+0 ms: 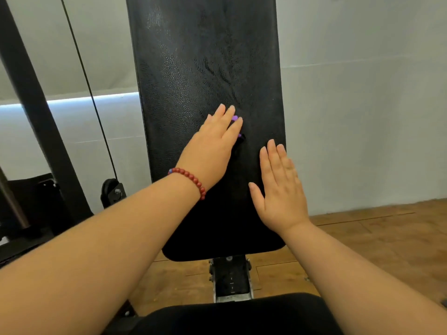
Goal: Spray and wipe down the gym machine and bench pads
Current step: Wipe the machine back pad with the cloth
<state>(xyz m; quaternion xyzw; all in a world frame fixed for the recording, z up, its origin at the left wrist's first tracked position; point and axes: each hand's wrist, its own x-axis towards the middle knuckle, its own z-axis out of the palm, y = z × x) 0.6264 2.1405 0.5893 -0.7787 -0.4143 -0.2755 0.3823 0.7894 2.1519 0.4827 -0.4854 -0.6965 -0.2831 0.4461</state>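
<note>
Surface: a black bench back pad (pixel 193 56) rises at an incline from lower centre to the top edge of the view. Its textured vinyl shows dull streaks and creases fanning out above the hands. Below it a metal adjustment bracket (pixel 231 279) joins it to a black seat pad (pixel 229 315) at the bottom edge.

Hands: both lie on the lower half of the back pad, apart from each other. The left hand (pixel 215 143) is laid flat with fingers straight and together, pressing on a small purple item (pixel 234 118). A red bead bracelet (pixel 187 176) sits at that wrist. The right hand (pixel 280 189) rests flat near the pad's right edge, fingers extended, holding nothing.

Room: a white wall (pixel 362 93) stands behind and to the right, and a wood plank floor (pixel 375 238) lies below. At left stand a dark machine upright (pixel 31 93), a thin cable (pixel 84 68) and a black pulley (pixel 112 192) at the cable's lower end.

Obscured: the purple item is almost wholly covered by the left fingers, with only two small patches showing, so what it is cannot be determined. The pad's top is cut off by the frame. The machine's base at lower left is dark and indistinct.
</note>
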